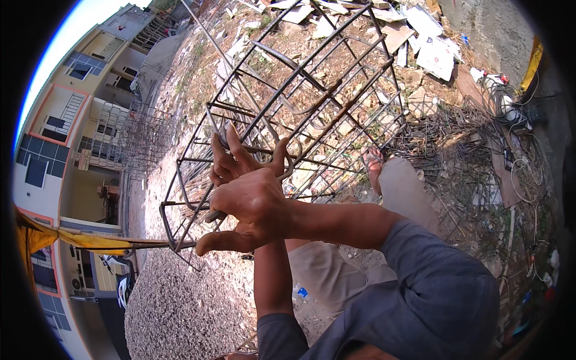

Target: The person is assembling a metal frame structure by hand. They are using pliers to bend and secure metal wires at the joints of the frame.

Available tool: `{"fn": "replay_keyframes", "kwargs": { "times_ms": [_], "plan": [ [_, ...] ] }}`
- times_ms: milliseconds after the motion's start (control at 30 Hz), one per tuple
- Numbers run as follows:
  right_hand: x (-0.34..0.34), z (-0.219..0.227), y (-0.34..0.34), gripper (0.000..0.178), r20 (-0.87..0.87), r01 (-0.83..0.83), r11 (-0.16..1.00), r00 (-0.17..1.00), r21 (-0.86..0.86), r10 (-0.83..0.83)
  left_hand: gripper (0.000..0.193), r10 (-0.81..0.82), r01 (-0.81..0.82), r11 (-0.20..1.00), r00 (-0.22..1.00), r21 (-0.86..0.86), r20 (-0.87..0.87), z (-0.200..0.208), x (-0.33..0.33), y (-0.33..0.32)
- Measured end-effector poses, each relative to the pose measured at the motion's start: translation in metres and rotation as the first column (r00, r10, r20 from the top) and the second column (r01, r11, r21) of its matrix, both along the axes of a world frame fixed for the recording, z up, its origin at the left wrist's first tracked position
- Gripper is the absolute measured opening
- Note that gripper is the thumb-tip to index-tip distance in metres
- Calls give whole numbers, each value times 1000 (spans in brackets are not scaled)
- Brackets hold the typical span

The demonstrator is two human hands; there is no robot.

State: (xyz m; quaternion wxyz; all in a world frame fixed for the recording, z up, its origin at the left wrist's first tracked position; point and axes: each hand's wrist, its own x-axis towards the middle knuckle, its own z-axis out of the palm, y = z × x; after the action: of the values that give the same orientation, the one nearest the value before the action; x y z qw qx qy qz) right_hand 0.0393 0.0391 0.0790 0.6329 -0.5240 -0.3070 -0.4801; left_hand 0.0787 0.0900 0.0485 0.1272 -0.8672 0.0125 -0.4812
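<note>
A rebar cage (303, 75) of long dark bars and square stirrups stands tilted in front of me. My left hand (238, 157) reaches up among its bars, with thumb and forefinger spread apart and the other fingers bent. Close by that thumb is a bent grey bar (292, 159). Crossing over the left forearm, my right hand (255, 201) is closed with its thumb stretched out to the left. A short, dark, rounded end (215, 216) pokes out of this hand; the rest is hidden by the fingers, so its kind does not show.
A gravel heap (186, 309) lies at the lower left, near a yellow cloth strip (96, 241). Loose rebar pieces (441, 129) and tangled cables (510, 105) are on the right. Broken white boards (433, 57) litter the far ground. Houses (66, 129) line the left side.
</note>
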Motion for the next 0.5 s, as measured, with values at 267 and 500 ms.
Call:
{"fn": "replay_keyframes", "kwargs": {
  "times_ms": [267, 500],
  "plan": [
    [24, 10, -13, 63, 47, 3, 1000, 999, 10, -3, 112, 60, -99, 969, 983, 227, 173, 0, 4, -2],
    [32, 10, -19, 63, -14, -124, 990, 992, -72, 123, 108, 53, -77, 987, 985, 142, 164, -8, 15, -9]
  ]
}}
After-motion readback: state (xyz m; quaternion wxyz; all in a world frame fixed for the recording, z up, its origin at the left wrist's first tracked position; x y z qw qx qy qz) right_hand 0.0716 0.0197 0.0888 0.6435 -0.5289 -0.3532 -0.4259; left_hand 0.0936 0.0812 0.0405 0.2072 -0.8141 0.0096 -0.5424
